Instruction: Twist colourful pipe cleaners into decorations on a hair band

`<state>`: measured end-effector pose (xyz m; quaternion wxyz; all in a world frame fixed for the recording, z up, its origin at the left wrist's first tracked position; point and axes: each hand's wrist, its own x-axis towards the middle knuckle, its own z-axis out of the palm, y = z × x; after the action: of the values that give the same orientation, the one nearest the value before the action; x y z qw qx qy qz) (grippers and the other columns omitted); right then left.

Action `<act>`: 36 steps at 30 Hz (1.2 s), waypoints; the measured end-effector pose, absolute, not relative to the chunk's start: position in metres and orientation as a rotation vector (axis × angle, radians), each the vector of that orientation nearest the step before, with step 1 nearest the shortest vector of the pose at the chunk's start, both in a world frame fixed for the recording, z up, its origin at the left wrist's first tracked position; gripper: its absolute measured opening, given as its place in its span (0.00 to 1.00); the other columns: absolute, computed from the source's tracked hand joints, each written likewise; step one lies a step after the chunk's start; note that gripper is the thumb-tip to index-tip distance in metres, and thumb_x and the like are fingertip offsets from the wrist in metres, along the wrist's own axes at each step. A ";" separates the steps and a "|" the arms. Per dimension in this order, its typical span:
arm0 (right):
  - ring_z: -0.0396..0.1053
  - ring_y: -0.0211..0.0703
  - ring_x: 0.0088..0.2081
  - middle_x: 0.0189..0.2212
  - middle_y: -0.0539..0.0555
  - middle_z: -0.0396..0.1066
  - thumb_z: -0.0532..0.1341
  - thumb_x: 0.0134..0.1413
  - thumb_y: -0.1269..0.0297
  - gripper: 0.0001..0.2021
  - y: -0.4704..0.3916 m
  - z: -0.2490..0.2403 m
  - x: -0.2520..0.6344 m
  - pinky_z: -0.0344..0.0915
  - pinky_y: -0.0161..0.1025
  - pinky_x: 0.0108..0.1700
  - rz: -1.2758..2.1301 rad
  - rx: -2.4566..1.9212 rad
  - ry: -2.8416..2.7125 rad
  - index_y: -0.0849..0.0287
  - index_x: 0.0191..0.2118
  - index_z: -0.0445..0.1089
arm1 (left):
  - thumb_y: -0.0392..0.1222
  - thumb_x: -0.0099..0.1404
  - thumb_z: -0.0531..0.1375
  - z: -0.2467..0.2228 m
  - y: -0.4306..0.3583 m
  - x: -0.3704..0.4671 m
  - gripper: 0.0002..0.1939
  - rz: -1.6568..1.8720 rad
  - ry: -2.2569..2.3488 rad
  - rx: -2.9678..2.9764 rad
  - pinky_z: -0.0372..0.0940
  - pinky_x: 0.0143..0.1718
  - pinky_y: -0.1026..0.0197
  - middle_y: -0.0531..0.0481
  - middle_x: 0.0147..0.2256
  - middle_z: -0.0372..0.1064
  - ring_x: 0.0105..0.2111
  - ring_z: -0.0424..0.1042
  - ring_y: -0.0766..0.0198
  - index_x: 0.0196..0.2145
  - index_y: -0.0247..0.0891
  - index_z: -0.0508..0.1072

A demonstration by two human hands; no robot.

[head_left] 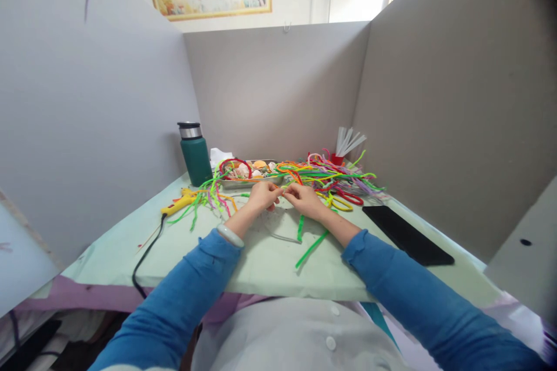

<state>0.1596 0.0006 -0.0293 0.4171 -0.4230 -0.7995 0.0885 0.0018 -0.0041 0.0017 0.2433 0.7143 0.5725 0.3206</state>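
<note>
My left hand (264, 196) and my right hand (301, 198) meet fingertip to fingertip above the middle of the table, both with fingers pinched. Whatever small piece lies between the fingertips is too small to name. Just behind them an orange pipe cleaner (296, 175) curves over the pile. Below my right hand, a short green pipe cleaner (311, 250) and a shorter green piece (300, 228) rest on the pale tablecloth (261, 266). Near my right wrist is a yellow loop (342, 204).
A metal tray (235, 184) of small decorations stands at the back, beside a green bottle (196, 156). Left lies a yellow glue gun (177, 204) with a black cord. Colourful pipe cleaners (339, 173), white sticks (348, 142) and a black slab (407, 235) are right.
</note>
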 end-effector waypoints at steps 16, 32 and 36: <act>0.59 0.34 0.23 0.21 0.49 0.66 0.54 0.52 0.62 0.09 0.003 -0.033 0.159 0.51 0.31 0.26 0.225 -1.030 -2.034 0.61 0.29 0.67 | 0.48 0.56 0.58 -0.002 0.000 0.002 0.15 0.920 1.574 2.017 0.55 0.15 0.71 0.51 0.23 0.70 0.13 0.63 0.73 0.36 0.33 0.68; 0.60 0.34 0.23 0.21 0.50 0.66 0.54 0.52 0.62 0.09 0.001 -0.031 0.159 0.51 0.32 0.26 0.227 -1.021 -2.040 0.61 0.29 0.67 | 0.48 0.57 0.56 -0.001 0.002 0.000 0.15 0.852 1.598 2.133 0.56 0.20 0.69 0.50 0.20 0.69 0.14 0.63 0.72 0.29 0.33 0.74; 0.59 0.34 0.23 0.21 0.49 0.66 0.54 0.52 0.63 0.08 -0.001 -0.030 0.159 0.51 0.32 0.26 0.233 -1.031 -2.037 0.61 0.28 0.67 | 0.48 0.58 0.54 0.004 -0.005 0.001 0.17 0.805 1.587 2.145 0.55 0.20 0.68 0.51 0.14 0.64 0.15 0.63 0.69 0.26 0.31 0.75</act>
<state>0.1587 -0.0008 -0.0298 0.4107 -0.4097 -0.8093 0.0924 0.0007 -0.0052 0.0038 0.1761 0.7576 0.5606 0.2841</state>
